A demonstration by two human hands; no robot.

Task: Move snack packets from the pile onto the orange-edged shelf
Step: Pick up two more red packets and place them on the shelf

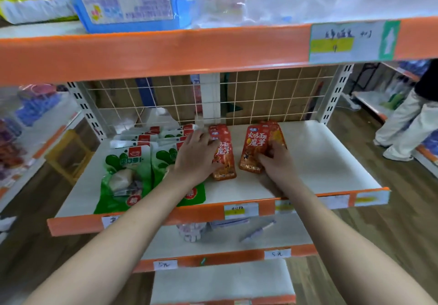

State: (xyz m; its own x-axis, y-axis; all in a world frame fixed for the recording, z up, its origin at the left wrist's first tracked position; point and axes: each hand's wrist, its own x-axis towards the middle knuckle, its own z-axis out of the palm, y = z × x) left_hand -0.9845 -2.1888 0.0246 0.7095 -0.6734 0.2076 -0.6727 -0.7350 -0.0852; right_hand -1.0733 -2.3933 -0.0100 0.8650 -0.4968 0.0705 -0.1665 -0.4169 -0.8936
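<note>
On the orange-edged shelf [320,157], the left hand [198,155] lies flat, fingers [208,142] wide, on the left red packets [225,162], and the right hand [276,160] pinches the near end of the right red packets [254,145], which look light, soft and slippery, best held by their edges.

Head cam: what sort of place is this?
Probably a small retail shop: an orange-edged shelf with more tiers above and below, handwritten price labels on the edges, and red snack packets and green packets laid out in rows.
</note>
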